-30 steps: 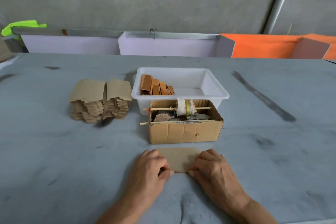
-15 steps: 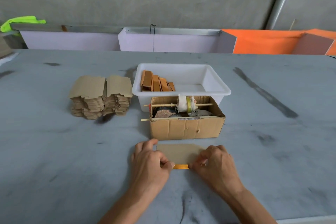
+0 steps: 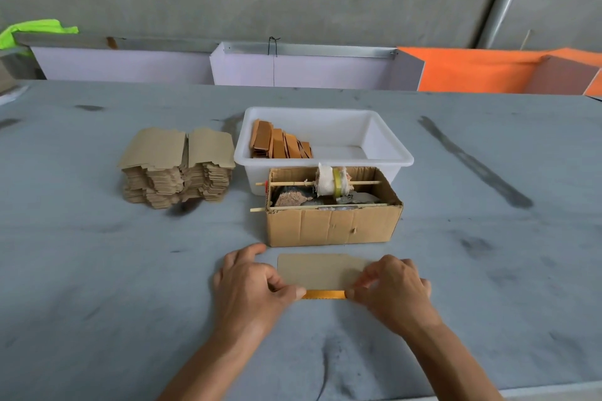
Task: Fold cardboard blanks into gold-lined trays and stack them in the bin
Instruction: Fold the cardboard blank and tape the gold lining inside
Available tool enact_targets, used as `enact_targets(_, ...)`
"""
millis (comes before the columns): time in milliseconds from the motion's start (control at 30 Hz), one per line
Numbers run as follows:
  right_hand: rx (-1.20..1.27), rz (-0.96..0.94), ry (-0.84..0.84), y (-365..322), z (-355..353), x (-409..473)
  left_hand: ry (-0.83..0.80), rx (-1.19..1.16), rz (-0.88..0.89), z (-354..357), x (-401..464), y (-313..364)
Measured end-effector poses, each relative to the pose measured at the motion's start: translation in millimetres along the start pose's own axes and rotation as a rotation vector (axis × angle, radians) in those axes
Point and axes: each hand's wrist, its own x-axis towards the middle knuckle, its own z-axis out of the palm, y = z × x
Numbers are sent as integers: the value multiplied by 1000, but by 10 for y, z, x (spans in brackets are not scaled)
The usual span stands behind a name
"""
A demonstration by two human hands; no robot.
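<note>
Where the two hands meet at the near edge of the grey tabletop (image 3: 97, 270), a flat cardboard blank (image 3: 321, 270) lies between them, brown side up. The left hand (image 3: 250, 290) pinches its near left corner, fingers curled closed with the thumb pressed along the edge; the right hand (image 3: 394, 293) does the same at the near right corner. Between the two thumbs a thin gold strip (image 3: 323, 294) shows along the blank's near edge, folded up just slightly. Both corners are covered by the fingers, so I cannot tell how the flaps there are shaped.

Just beyond the blank sits an open cardboard box (image 3: 332, 225) with two thin sticks across it, one carrying a roll wrapped in white cloth (image 3: 329, 184); what lies in its bottom is hard to make out. Behind it, touching or nearly so, stands the white bin (image 3: 391, 153), holding a leaning row of folded trays (image 3: 280, 145) at its left end. To the left of the bin, two adjoining piles of unfolded blanks (image 3: 179, 166) rest on the tabletop.
</note>
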Motion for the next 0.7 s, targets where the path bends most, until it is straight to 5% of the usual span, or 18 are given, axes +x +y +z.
enact_targets(467,161,-73,86,47,-1,-120,72,-8,42,26,-60,10)
enact_targets(700,33,-223,269,28,137,-208,304,374,689,82,-193,245)
